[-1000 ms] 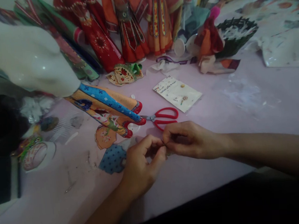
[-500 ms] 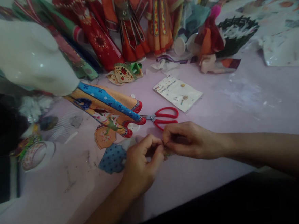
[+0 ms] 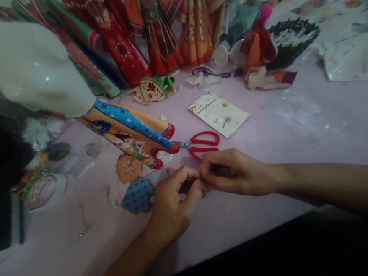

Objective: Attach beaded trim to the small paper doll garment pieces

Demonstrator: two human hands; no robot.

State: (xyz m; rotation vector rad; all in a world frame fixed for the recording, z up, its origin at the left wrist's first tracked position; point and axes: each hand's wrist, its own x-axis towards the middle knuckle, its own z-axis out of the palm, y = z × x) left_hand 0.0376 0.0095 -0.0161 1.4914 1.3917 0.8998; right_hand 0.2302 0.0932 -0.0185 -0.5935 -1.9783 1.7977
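My left hand is closed in a pinch, thumb against forefinger, low over the pink table. Touching it from the right, my right hand is also pinched closed. Between and under the fingertips shows a sliver of something small, mostly hidden and too dim to name. Red-handled scissors lie just beyond my right hand. Left of my left hand are a blue dotted fabric piece and an orange fabric piece. Patterned fabric legs with red shoes reach over the scissors' blades.
A glossy white form looms at upper left. Dressed dolls line the back, beside a dark basket. A white packet lies mid-table, and a tape roll sits at left.
Both hands stay pinched together in nearly the same place. The view has shifted very slightly; nothing else visibly moves.
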